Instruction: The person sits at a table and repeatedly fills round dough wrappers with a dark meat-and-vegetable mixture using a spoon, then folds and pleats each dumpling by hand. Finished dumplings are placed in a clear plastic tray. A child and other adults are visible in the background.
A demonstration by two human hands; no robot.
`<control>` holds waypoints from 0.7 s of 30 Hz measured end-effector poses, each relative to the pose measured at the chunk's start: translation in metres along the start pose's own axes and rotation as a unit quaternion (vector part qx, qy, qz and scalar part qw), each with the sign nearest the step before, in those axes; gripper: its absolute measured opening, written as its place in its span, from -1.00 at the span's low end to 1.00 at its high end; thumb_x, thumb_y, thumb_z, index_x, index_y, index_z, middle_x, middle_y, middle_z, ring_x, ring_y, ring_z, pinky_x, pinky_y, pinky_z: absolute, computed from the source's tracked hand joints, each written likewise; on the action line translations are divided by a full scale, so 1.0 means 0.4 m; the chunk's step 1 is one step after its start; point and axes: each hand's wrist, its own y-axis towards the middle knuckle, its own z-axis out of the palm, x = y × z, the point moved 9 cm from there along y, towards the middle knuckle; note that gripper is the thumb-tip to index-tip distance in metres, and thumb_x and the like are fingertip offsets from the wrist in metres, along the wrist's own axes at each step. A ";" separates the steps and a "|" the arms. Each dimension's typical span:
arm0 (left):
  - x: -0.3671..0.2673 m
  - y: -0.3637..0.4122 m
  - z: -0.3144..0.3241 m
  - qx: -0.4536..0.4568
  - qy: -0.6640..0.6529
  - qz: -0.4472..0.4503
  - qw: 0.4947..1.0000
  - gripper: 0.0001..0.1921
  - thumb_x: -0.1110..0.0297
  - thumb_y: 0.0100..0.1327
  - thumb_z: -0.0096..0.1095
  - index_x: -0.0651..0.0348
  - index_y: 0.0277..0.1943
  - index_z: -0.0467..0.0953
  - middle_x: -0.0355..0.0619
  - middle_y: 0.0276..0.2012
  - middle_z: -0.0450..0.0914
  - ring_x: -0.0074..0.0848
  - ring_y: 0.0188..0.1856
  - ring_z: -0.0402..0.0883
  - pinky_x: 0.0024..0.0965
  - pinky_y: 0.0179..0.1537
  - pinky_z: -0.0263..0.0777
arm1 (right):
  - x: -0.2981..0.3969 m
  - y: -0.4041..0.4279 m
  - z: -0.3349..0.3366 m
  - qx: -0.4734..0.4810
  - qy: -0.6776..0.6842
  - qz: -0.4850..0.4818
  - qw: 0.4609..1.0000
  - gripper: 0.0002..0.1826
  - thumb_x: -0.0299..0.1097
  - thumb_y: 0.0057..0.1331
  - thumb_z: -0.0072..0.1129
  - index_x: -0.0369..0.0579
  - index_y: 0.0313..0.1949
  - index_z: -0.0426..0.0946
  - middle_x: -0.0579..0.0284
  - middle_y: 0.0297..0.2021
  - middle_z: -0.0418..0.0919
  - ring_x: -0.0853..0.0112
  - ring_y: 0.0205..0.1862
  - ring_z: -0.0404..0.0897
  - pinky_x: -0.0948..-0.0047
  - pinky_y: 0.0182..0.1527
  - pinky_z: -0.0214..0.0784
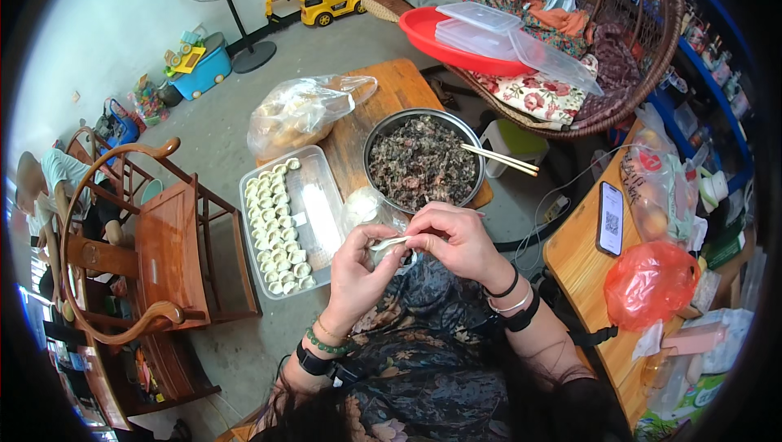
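Note:
Between the fingertips of my left hand (369,268) and my right hand (458,240) a folded dumpling wrapper (391,243) is pinched. Whether it holds filling cannot be seen. Just behind my hands lies a clear bag with pale round wrappers (361,205). A round metal bowl (368,167) of dark minced filling (424,161) stands beyond, with wooden chopsticks (501,159) resting over its right rim. To the left, a clear plastic tray (330,197) carries rows of shaped dumplings (275,228) along its left side.
The bowl stands on a wooden table (391,84), with a knotted plastic bag (299,112) at its back left. A wooden chair (168,252) is at left, near a seated person (67,185). At right, another table (571,234) bears a phone (610,219) and a red bag (650,286).

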 end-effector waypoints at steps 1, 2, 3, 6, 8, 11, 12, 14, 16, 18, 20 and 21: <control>0.002 -0.002 0.003 0.003 -0.042 -0.012 0.999 -0.78 0.56 0.31 0.34 0.38 -0.03 0.52 -0.10 -0.14 0.66 -0.62 -0.15 0.65 -0.58 -0.16 0.55 | 0.010 0.000 -0.005 -0.012 -0.025 -0.015 0.999 -0.92 -0.55 0.22 0.32 -0.21 -0.28 0.63 0.13 -0.36 0.61 0.34 -0.35 0.62 0.46 -0.28 0.45; 0.005 -0.003 0.006 0.007 -0.084 -0.024 0.996 -0.79 0.56 0.33 0.32 0.39 -0.02 0.52 -0.10 -0.13 0.66 -0.61 -0.16 0.66 -0.58 -0.16 0.56 | 0.016 -0.002 -0.009 -0.024 -0.038 -0.025 0.999 -0.91 -0.56 0.20 0.34 -0.21 -0.29 0.63 0.13 -0.36 0.62 0.33 -0.36 0.63 0.46 -0.29 0.46; 0.005 -0.003 0.005 0.007 -0.076 -0.026 0.997 -0.80 0.56 0.34 0.31 0.40 -0.02 0.52 -0.09 -0.14 0.66 -0.62 -0.17 0.66 -0.58 -0.17 0.57 | 0.022 -0.004 -0.010 -0.037 -0.051 -0.034 0.997 -0.90 -0.56 0.18 0.36 -0.20 -0.30 0.64 0.14 -0.37 0.63 0.33 -0.37 0.63 0.46 -0.31 0.47; 0.008 -0.002 0.000 0.005 -0.043 -0.030 0.999 -0.82 0.55 0.36 0.29 0.43 -0.03 0.53 -0.08 -0.16 0.68 -0.62 -0.22 0.67 -0.58 -0.19 0.60 | 0.044 -0.016 -0.004 -0.057 -0.083 -0.082 0.992 -0.89 -0.58 0.15 0.39 -0.18 -0.32 0.65 0.13 -0.37 0.64 0.31 -0.37 0.64 0.45 -0.31 0.48; 0.008 -0.001 -0.004 -0.002 -0.008 -0.028 1.000 -0.84 0.55 0.36 0.29 0.43 -0.05 0.55 -0.09 -0.18 0.69 -0.62 -0.25 0.67 -0.57 -0.20 0.60 | 0.052 -0.020 0.001 -0.055 -0.094 -0.105 0.989 -0.88 -0.59 0.14 0.38 -0.18 -0.32 0.64 0.13 -0.36 0.64 0.32 -0.37 0.64 0.45 -0.31 0.48; 0.012 0.002 -0.005 -0.004 -0.003 -0.021 1.000 -0.85 0.55 0.35 0.30 0.41 -0.08 0.58 -0.13 -0.23 0.70 -0.64 -0.27 0.67 -0.57 -0.24 0.57 | 0.035 -0.018 0.007 -0.033 -0.076 -0.071 0.994 -0.87 -0.60 0.15 0.38 -0.19 -0.30 0.64 0.15 -0.33 0.64 0.39 -0.36 0.64 0.46 -0.31 0.49; 0.015 0.002 -0.004 0.002 0.015 -0.018 1.000 -0.86 0.55 0.35 0.31 0.40 -0.09 0.58 -0.13 -0.24 0.70 -0.65 -0.28 0.66 -0.58 -0.26 0.55 | 0.017 -0.015 0.008 -0.025 -0.054 -0.031 0.998 -0.86 -0.59 0.15 0.39 -0.20 -0.28 0.64 0.16 -0.31 0.64 0.41 -0.36 0.64 0.47 -0.31 0.49; 0.022 0.003 -0.007 0.013 0.050 -0.012 0.999 -0.88 0.55 0.34 0.31 0.38 -0.11 0.59 -0.15 -0.26 0.71 -0.67 -0.30 0.65 -0.59 -0.28 0.51 | -0.006 -0.009 0.010 -0.010 -0.003 0.029 1.000 -0.85 -0.58 0.16 0.39 -0.20 -0.26 0.65 0.17 -0.29 0.63 0.45 -0.34 0.64 0.48 -0.31 0.49; 0.020 0.003 -0.006 0.030 0.105 0.019 0.994 -0.84 0.56 0.34 0.29 0.37 -0.05 0.56 -0.15 -0.29 0.71 -0.69 -0.32 0.63 -0.60 -0.29 0.48 | -0.020 0.002 0.014 0.005 0.057 0.068 0.996 -0.83 -0.56 0.17 0.40 -0.20 -0.23 0.65 0.19 -0.28 0.63 0.49 -0.33 0.64 0.50 -0.32 0.49; 0.007 0.004 0.000 0.037 0.135 0.028 0.990 -0.79 0.56 0.36 0.26 0.36 0.02 0.50 -0.14 -0.29 0.72 -0.69 -0.32 0.62 -0.60 -0.29 0.46 | 0.000 0.010 0.014 0.040 0.000 -0.005 0.999 -0.84 -0.54 0.18 0.37 -0.22 -0.22 0.63 0.14 -0.31 0.61 0.35 -0.31 0.63 0.42 -0.27 0.48; -0.014 0.005 0.005 0.033 0.144 0.016 0.989 -0.73 0.57 0.37 0.23 0.35 0.10 0.44 -0.12 -0.26 0.72 -0.69 -0.30 0.62 -0.60 -0.28 0.47 | 0.011 0.011 0.017 0.053 -0.033 -0.049 0.997 -0.85 -0.54 0.19 0.35 -0.23 -0.23 0.62 0.11 -0.33 0.60 0.25 -0.30 0.63 0.37 -0.24 0.48; -0.011 0.007 0.006 0.037 0.117 0.017 0.992 -0.70 0.57 0.38 0.23 0.34 0.13 0.41 -0.12 -0.24 0.72 -0.68 -0.28 0.63 -0.60 -0.28 0.47 | 0.012 0.012 0.016 0.049 -0.037 -0.057 0.997 -0.85 -0.54 0.19 0.35 -0.23 -0.24 0.62 0.10 -0.33 0.60 0.24 -0.29 0.62 0.35 -0.23 0.49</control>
